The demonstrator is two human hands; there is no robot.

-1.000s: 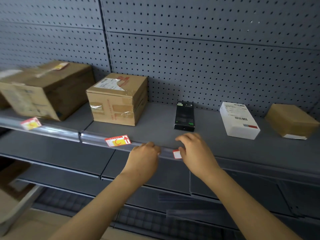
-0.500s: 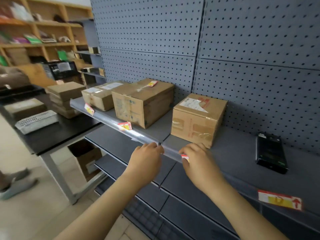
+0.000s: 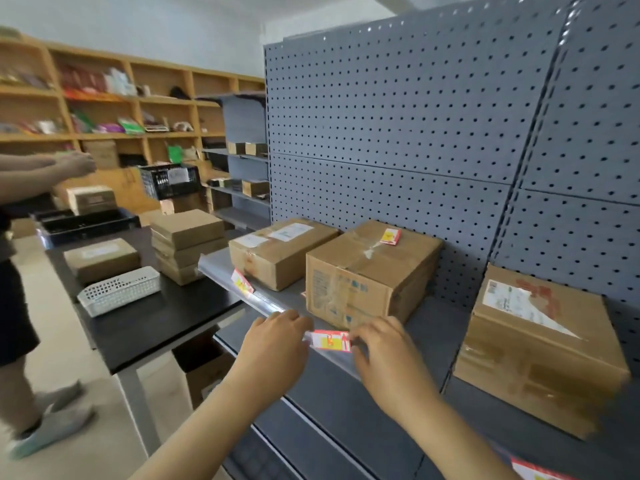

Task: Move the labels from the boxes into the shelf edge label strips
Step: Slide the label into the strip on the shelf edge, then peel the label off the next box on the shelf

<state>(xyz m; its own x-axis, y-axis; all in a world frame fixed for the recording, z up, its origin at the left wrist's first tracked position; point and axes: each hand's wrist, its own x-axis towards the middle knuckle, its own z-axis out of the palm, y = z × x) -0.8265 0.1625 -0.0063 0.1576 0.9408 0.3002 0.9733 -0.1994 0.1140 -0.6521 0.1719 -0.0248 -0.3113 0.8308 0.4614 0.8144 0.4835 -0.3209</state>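
A clear label strip (image 3: 273, 306) runs along the grey shelf's front edge. A red and yellow label (image 3: 330, 341) sits in it below a large cardboard box (image 3: 367, 278). My left hand (image 3: 277, 344) holds the label's left end with fingers curled over the strip. My right hand (image 3: 384, 355) pinches its right end. Another label (image 3: 242, 281) sits in the strip further left, below a flatter box (image 3: 280, 252). A loose label (image 3: 390, 236) lies on top of the large box. A third box (image 3: 540, 344) stands to the right.
A black table (image 3: 152, 327) with a white basket (image 3: 119, 291) and stacked boxes (image 3: 188, 244) stands left of the shelf. A person (image 3: 20, 271) stands at the far left. Lower grey shelves (image 3: 339, 403) jut out beneath. Another label (image 3: 533, 472) shows at the bottom right.
Both hands have slid left along the strip, from below the black device past the middle box to the label under the large box. The view has swung left with them.
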